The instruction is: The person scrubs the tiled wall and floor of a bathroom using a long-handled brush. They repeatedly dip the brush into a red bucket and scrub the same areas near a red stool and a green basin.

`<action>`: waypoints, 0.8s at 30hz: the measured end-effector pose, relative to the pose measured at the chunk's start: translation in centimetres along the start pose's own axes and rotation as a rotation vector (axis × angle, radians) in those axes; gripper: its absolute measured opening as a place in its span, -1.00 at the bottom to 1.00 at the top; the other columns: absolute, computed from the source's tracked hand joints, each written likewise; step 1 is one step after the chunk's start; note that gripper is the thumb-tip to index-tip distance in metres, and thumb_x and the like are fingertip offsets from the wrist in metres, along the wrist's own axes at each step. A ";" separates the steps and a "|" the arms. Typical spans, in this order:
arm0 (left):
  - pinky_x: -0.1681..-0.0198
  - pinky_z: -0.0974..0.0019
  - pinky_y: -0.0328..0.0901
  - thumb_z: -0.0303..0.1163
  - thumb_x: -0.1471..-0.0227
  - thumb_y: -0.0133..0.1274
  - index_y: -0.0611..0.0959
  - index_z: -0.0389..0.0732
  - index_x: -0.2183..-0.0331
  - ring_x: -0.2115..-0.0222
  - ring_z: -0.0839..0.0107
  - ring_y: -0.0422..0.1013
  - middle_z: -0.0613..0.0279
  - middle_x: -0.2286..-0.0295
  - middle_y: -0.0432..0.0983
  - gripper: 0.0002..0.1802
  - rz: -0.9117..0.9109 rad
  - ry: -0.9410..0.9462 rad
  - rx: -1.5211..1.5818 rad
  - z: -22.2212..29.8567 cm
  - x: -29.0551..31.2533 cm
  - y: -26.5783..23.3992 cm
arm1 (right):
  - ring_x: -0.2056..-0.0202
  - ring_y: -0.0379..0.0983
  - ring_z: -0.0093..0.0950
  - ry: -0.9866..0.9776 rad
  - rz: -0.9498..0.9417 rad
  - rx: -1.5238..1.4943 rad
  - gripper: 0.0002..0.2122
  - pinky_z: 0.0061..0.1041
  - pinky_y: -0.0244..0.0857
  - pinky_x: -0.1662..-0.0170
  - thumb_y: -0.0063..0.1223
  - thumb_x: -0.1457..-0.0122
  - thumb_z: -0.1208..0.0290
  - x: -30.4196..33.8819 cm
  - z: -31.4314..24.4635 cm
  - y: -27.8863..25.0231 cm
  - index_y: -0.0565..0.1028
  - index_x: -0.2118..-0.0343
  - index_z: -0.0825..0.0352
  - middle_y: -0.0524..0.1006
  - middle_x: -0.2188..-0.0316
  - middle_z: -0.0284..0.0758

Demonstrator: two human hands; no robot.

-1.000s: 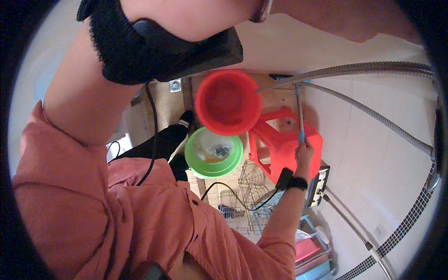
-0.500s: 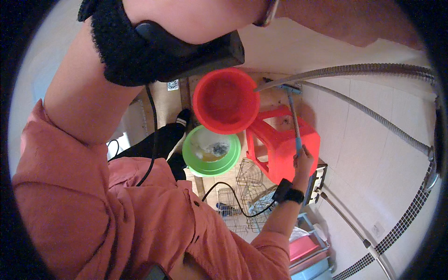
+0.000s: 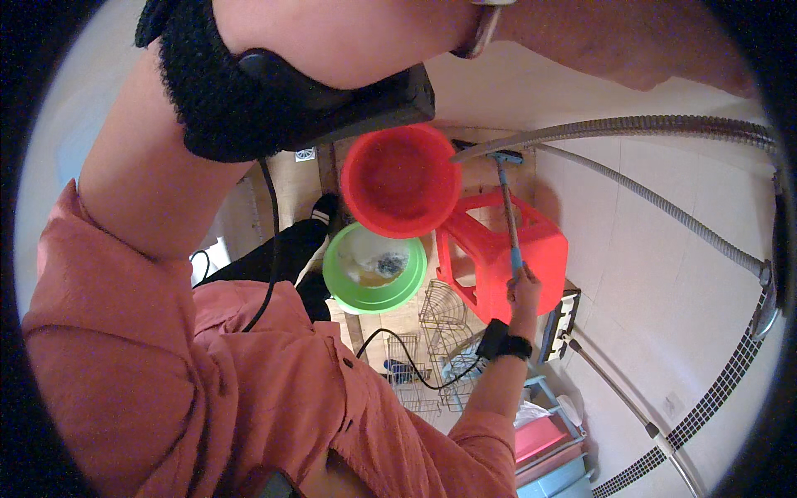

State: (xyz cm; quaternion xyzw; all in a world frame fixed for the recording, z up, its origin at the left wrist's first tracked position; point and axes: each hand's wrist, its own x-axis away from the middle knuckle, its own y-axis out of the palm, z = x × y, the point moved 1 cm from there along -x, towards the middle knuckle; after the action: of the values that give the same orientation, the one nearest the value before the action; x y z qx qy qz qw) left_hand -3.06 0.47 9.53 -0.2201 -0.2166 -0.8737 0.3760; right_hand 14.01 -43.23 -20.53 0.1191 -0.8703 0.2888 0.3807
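Note:
My right hand is closed round the blue grip of a long-handled squeegee. Its grey pole runs away from me over a red plastic stool, and its blue and black crosswise head rests low by the far wall, partly behind a metal shower hose. Blade or bristles cannot be made out at the head. My left arm, with a black strap and dark box on it, crosses the top of the view. My left hand is high at the upper right beside the wall, its fingers mostly cut off by the edge.
A red basin stands left of the stool. Nearer sits a green basin with cloudy water and something dark inside. Wire racks, a shelf of tubs and a leaning metal pole are close by. A black cable hangs down.
My right hand has shifted slightly left, and the squeegee's head has slid left along the far wall, further behind the hose. The basins and stool stay in place.

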 end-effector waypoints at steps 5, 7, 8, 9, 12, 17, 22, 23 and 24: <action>-0.04 0.22 0.19 -0.31 -0.08 -0.10 0.24 -0.18 -0.08 0.04 0.39 0.23 0.11 0.00 0.24 -0.47 0.041 -0.055 -0.098 -0.3 -0.5 1.0 | 0.87 0.11 -0.64 -0.125 0.066 0.024 -0.66 -0.62 -0.05 0.84 -0.11 -0.11 0.37 -2.0 -3.1 0.2 0.37 0.04 0.37 0.26 0.81 -0.43; -0.04 0.22 0.19 -0.32 -0.08 -0.10 0.24 -0.18 -0.08 0.04 0.39 0.23 0.11 0.00 0.25 -0.48 0.074 -0.080 -0.151 -0.3 -0.4 1.4 | 0.87 0.10 -0.65 -0.130 0.039 0.063 -0.68 -0.62 -0.05 0.84 -0.12 -0.12 0.35 -4.0 -3.1 1.7 0.39 0.08 0.35 0.25 0.82 -0.43; -0.04 0.22 0.19 -0.32 -0.08 -0.10 0.24 -0.18 -0.08 0.05 0.39 0.24 0.11 0.00 0.25 -0.48 0.089 -0.092 -0.175 -0.3 -0.4 1.6 | 0.87 0.10 -0.65 -0.083 0.015 0.065 -0.70 -0.63 -0.05 0.84 -0.12 -0.12 0.33 -4.6 -2.7 2.3 0.40 0.10 0.35 0.24 0.82 -0.44; -0.04 0.22 0.19 -0.32 -0.08 -0.10 0.25 -0.18 -0.08 0.05 0.39 0.24 0.11 0.01 0.25 -0.48 0.105 -0.103 -0.199 -0.2 -0.3 1.7 | 0.87 0.10 -0.65 -0.023 0.004 0.072 -0.71 -0.63 -0.06 0.83 -0.13 -0.13 0.32 -5.1 -2.2 3.0 0.41 0.13 0.34 0.24 0.82 -0.44; -0.04 0.23 0.19 -0.32 -0.07 -0.09 0.25 -0.19 -0.08 0.05 0.40 0.25 0.11 0.01 0.25 -0.48 0.131 -0.141 -0.249 0.2 -0.5 1.9 | 0.86 0.10 -0.65 0.078 0.029 0.061 -0.73 -0.62 -0.05 0.83 -0.13 -0.13 0.34 -4.1 0.1 4.0 0.40 0.14 0.32 0.25 0.80 -0.43; -0.04 0.24 0.19 -0.33 -0.07 -0.09 0.26 -0.19 -0.07 0.06 0.40 0.26 0.12 0.01 0.26 -0.48 0.184 -0.205 -0.324 0.8 -0.7 1.9 | 0.86 0.11 -0.65 0.003 0.040 -0.064 -0.73 -0.64 -0.06 0.84 -0.13 -0.11 0.38 0.6 1.4 2.8 0.38 0.14 0.36 0.28 0.79 -0.41; -0.03 0.25 0.20 -0.33 -0.07 -0.08 0.27 -0.20 -0.07 0.07 0.41 0.27 0.12 0.02 0.27 -0.49 0.232 -0.276 -0.441 0.8 -0.7 2.4 | 0.84 0.12 -0.64 -0.195 0.100 -0.007 -0.76 -0.62 -0.05 0.81 -0.12 -0.12 0.41 -1.2 -1.2 2.2 0.42 0.19 0.42 0.28 0.77 -0.43; -0.03 0.25 0.20 -0.34 -0.06 -0.08 0.27 -0.20 -0.07 0.08 0.41 0.27 0.12 0.02 0.27 -0.49 0.248 -0.288 -0.464 0.7 -0.7 2.6 | 0.83 0.13 -0.63 -0.215 0.097 -0.005 -0.77 -0.60 -0.03 0.80 -0.11 -0.12 0.41 -2.5 -1.5 2.8 0.44 0.23 0.44 0.29 0.76 -0.44; -0.03 0.25 0.20 -0.34 -0.06 -0.08 0.27 -0.20 -0.06 0.08 0.41 0.27 0.12 0.02 0.27 -0.49 0.262 -0.303 -0.489 0.6 -0.7 2.6 | 0.84 0.13 -0.62 -0.228 0.073 -0.015 -0.78 -0.59 -0.04 0.81 -0.11 -0.12 0.41 -3.8 -1.6 3.5 0.44 0.25 0.43 0.28 0.77 -0.44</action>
State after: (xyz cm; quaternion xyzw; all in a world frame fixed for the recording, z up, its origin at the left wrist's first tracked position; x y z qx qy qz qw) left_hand -0.47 -0.43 10.18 -0.4576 -0.0233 -0.8013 0.3847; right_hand 16.08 -39.56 -23.90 0.1165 -0.9139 0.2808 0.2692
